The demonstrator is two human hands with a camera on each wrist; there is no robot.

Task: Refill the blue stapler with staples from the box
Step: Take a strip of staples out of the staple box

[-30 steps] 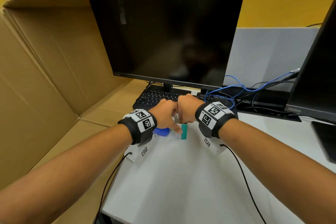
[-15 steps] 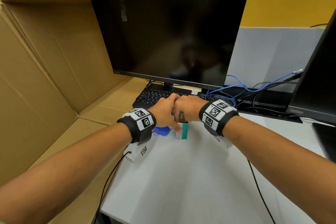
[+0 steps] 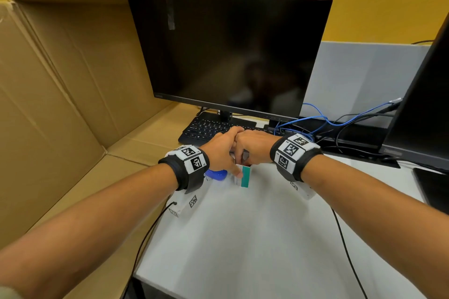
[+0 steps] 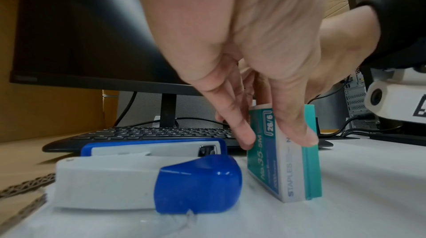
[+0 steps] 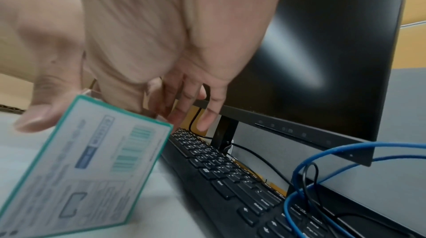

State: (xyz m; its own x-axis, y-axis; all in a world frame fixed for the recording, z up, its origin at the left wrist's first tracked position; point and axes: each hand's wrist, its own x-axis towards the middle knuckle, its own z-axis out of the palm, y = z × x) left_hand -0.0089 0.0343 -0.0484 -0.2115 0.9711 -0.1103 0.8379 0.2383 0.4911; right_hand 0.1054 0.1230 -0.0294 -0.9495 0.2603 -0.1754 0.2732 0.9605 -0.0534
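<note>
Standing on edge just beside the blue stapler (image 4: 147, 178), the small stiff staple box (image 4: 283, 160) is pinched between left hand (image 3: 222, 150) fingers (image 4: 239, 125); the right hand (image 3: 255, 145) works its top end with curled fingers, grip unclear.

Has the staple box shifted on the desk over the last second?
No. The staple box still stands on edge in the same spot right beside the blue stapler, pinched by the left hand.

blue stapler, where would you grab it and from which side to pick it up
Probably the stapler's long grey body, pinched across its two flat sides from above. It lies flat on the white desk, the rounded blue end would slip, and the staple box crowds that end.
</note>
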